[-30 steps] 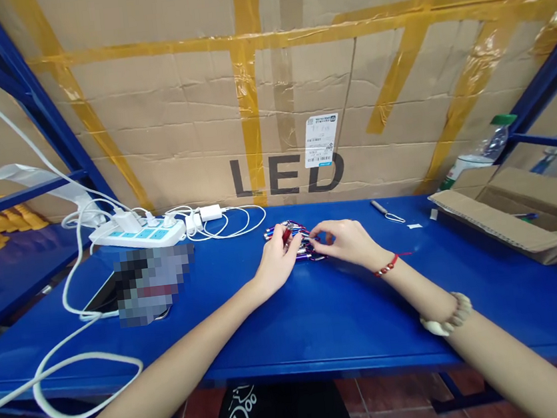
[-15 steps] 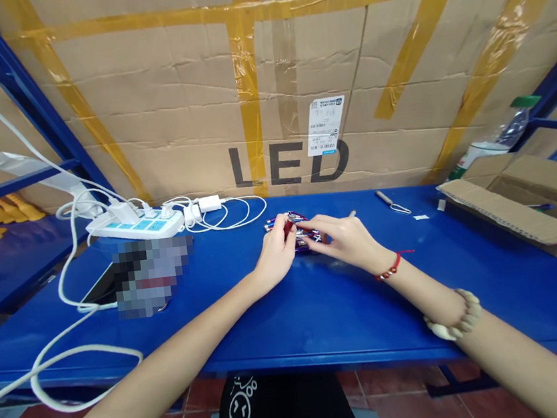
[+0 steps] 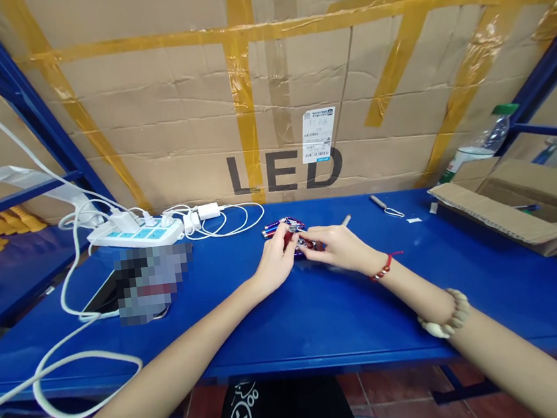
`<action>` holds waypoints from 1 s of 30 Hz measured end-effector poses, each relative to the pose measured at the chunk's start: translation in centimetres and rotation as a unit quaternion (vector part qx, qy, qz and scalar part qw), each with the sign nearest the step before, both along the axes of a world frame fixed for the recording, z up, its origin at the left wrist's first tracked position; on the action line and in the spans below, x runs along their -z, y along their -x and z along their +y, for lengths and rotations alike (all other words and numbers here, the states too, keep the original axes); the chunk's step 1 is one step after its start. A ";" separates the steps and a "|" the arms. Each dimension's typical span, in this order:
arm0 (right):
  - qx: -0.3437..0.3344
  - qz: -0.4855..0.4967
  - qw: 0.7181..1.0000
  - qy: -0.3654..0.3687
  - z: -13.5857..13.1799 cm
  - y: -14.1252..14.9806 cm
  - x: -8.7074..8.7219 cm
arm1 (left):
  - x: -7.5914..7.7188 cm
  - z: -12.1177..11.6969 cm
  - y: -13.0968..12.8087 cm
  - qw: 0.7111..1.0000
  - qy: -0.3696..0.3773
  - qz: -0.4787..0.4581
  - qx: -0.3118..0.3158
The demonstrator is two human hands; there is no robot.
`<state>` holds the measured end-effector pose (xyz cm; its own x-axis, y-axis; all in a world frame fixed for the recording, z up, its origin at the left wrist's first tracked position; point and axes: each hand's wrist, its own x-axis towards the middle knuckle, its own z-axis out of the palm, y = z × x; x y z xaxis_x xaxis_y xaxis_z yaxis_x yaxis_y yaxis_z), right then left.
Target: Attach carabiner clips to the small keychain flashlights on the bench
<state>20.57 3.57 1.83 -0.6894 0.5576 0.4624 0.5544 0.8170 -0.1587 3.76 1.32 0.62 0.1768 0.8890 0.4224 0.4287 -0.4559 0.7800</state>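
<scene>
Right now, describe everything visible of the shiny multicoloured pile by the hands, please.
The shiny red, blue and silver, metallic-looking pile of small, slender pieces lies bunched on the smooth blue table, between the bare left hand and bare right hand. They hide much of it; finer parts and exact points of touch cannot be told.

The cardboard [image 3: 187,112] bears black letters "LED" [image 3: 271,172] and a white label [image 3: 319,134] too small to read.

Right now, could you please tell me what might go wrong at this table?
The red piece in the left hand could slip among the small shiny pieces close by. The white cable loop hangs over the front edge of the table near the left forearm, so that arm might snag it.
</scene>
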 end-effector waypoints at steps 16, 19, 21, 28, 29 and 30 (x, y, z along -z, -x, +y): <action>0.012 -0.027 1.000 0.005 -0.3 0.2 -0.4 | 0.2 -0.1 -0.1 1.000 -0.009 0.011 0.011; 0.000 -0.014 1.000 -0.001 -0.3 0.2 -0.4 | -0.1 -0.3 -0.2 1.000 -0.004 0.013 0.005; -0.003 -0.013 1.000 -0.006 -0.4 0.1 -0.4 | -0.2 -0.3 -0.2 1.000 -0.001 0.015 0.001; 0.003 -0.025 1.000 -0.015 -0.4 0.1 -0.2 | -0.2 -0.4 -0.2 1.000 0.007 0.013 0.000; 0.002 -0.025 1.000 -0.011 -0.4 0.1 -0.2 | -0.2 -0.4 -0.2 1.000 0.008 0.010 0.000; 0.001 -0.023 1.000 -0.006 -0.4 0.1 -0.3 | -0.2 -0.4 -0.2 1.000 0.008 0.008 0.000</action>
